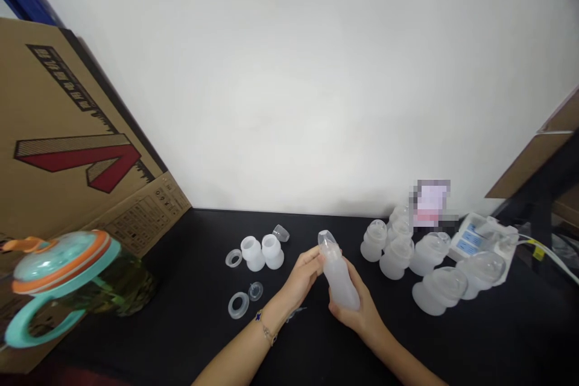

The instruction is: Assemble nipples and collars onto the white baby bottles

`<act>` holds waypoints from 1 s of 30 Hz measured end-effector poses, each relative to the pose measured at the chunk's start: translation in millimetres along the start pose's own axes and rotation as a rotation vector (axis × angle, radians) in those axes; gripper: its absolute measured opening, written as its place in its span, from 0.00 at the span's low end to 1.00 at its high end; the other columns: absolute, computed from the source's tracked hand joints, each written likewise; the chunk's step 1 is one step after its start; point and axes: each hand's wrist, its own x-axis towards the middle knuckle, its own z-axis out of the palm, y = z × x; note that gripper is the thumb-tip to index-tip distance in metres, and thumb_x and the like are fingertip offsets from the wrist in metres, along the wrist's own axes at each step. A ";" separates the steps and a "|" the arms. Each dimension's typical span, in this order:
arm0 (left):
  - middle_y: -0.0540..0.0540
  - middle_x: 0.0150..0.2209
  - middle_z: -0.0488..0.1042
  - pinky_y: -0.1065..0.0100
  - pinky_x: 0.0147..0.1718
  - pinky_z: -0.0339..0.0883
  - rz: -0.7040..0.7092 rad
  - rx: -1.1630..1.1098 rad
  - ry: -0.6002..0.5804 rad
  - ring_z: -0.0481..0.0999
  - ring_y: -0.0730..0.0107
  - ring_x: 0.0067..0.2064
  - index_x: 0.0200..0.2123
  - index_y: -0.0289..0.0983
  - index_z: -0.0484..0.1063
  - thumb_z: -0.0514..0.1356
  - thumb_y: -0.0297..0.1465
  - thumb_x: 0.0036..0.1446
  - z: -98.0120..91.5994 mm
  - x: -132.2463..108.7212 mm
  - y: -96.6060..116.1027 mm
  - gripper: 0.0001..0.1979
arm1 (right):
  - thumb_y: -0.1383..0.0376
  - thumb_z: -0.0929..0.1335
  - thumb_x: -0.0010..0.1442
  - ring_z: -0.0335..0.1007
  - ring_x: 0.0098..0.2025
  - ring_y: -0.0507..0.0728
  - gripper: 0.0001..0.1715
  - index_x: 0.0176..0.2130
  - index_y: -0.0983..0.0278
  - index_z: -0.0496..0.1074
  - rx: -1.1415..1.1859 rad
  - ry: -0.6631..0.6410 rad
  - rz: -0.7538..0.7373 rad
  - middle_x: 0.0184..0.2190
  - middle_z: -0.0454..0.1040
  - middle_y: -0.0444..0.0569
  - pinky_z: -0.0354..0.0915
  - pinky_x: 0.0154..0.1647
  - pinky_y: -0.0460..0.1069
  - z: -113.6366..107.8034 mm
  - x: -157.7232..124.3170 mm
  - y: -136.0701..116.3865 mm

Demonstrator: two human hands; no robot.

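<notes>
A tall frosted baby bottle (341, 280) with a clear cap (325, 239) is held tilted over the black table. My right hand (355, 307) wraps round its lower body. The fingers of my left hand (307, 268) are closed on its collar, just under the cap. Left of my hands stand two small open bottles (254, 255), with a clear cap (281, 233) lying behind them. Two collar rings, one at the back (233, 258) and one nearer (238, 305), lie beside them. A clear nipple piece (256, 291) rests by the nearer ring.
Several capped baby bottles (397, 256) stand at the right. Behind them is a white power strip (482, 244) with a cable. A teal and orange pitcher (67, 277) stands at the left, before a large cardboard box (81, 126). A white wall (294, 84) closes the back.
</notes>
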 end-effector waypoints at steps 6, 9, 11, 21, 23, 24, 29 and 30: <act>0.36 0.51 0.78 0.53 0.54 0.65 0.038 0.089 -0.003 0.75 0.49 0.52 0.54 0.34 0.76 0.65 0.45 0.57 0.6 -4.0 2.9 0.26 | 0.58 0.75 0.47 0.71 0.38 0.62 0.50 0.64 0.56 0.56 -0.067 0.036 -0.006 0.48 0.74 0.52 0.68 0.37 0.55 0.8 -2.7 -12.7; 0.36 0.53 0.77 0.52 0.56 0.64 0.040 0.087 0.003 0.75 0.49 0.53 0.56 0.35 0.75 0.62 0.45 0.60 2.6 -6.0 4.0 0.26 | 0.59 0.74 0.47 0.71 0.39 0.62 0.48 0.63 0.57 0.57 -0.103 0.055 -0.030 0.49 0.73 0.52 0.68 0.37 0.54 1.5 -2.4 -14.7; 0.35 0.53 0.76 0.51 0.56 0.64 0.029 0.063 -0.007 0.74 0.48 0.54 0.56 0.35 0.74 0.60 0.45 0.61 5.2 -7.3 3.7 0.26 | 0.61 0.74 0.47 0.71 0.40 0.62 0.46 0.62 0.58 0.58 -0.150 0.071 -0.043 0.47 0.74 0.52 0.67 0.38 0.53 1.0 -1.1 -16.4; 0.39 0.51 0.77 0.53 0.53 0.66 0.053 0.115 -0.184 0.76 0.50 0.51 0.56 0.37 0.72 0.72 0.36 0.50 13.4 -6.7 3.8 0.29 | 0.60 0.73 0.47 0.70 0.29 0.57 0.28 0.47 0.59 0.65 -0.144 0.162 -0.093 0.33 0.74 0.45 0.66 0.28 0.50 -0.1 9.2 -20.1; 0.38 0.52 0.76 0.53 0.53 0.67 0.055 0.146 -0.174 0.76 0.50 0.51 0.57 0.37 0.71 0.71 0.36 0.51 14.2 -7.1 3.3 0.30 | 0.60 0.74 0.47 0.72 0.32 0.59 0.28 0.47 0.59 0.65 -0.115 0.144 -0.087 0.35 0.75 0.47 0.68 0.30 0.51 0.1 11.3 -15.2; 0.38 0.53 0.76 0.53 0.53 0.67 0.056 0.161 -0.163 0.76 0.50 0.52 0.59 0.38 0.70 0.70 0.36 0.53 15.1 -7.7 2.8 0.30 | 0.59 0.74 0.47 0.73 0.33 0.60 0.28 0.47 0.59 0.66 -0.102 0.146 -0.084 0.35 0.75 0.47 0.68 0.30 0.51 0.0 12.3 -13.2; 0.39 0.57 0.73 0.53 0.54 0.67 0.067 0.194 -0.109 0.73 0.50 0.56 0.65 0.41 0.63 0.67 0.37 0.57 20.5 -10.2 -2.3 0.34 | 0.56 0.74 0.44 0.74 0.35 0.63 0.29 0.46 0.59 0.67 -0.077 0.205 -0.018 0.36 0.76 0.48 0.71 0.32 0.54 -1.6 15.1 -10.6; 0.39 0.58 0.73 0.52 0.54 0.67 0.065 0.196 -0.100 0.73 0.49 0.56 0.65 0.41 0.63 0.66 0.38 0.57 21.0 -10.2 -3.4 0.34 | 0.56 0.74 0.44 0.74 0.35 0.63 0.29 0.46 0.59 0.68 -0.079 0.213 -0.005 0.36 0.76 0.49 0.71 0.33 0.54 -1.6 15.1 -11.6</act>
